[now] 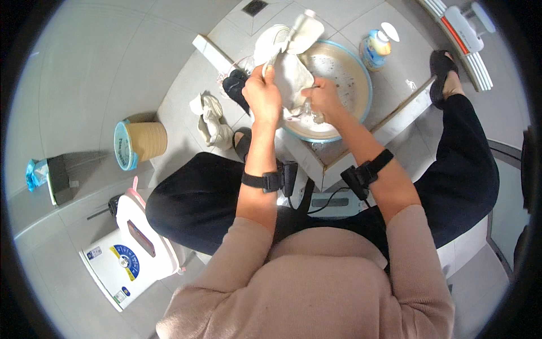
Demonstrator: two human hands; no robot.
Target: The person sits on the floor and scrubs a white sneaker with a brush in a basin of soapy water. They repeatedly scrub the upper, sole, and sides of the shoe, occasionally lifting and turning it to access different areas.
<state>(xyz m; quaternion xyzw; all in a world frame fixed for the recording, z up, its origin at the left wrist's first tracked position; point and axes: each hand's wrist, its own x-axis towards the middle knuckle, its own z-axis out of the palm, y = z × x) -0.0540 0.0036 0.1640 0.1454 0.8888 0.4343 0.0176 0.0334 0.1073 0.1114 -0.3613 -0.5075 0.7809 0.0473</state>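
A wet white shoe is held up over the left part of a round beige basin with a blue rim. My left hand grips the shoe's near-left edge, thumb on top. My right hand is curled into a fist against the shoe's right side, closed around a small object that is mostly hidden; I cannot tell exactly what it is. Something translucent hangs just under that fist. Suds and dark specks show in the basin. A second white shoe lies on the tiles to the left.
A pump bottle stands right of the basin. Dark items lie left of it. Low stone curbs meet in front of me. Further left are a beige bucket and a white toilet with a phone on it.
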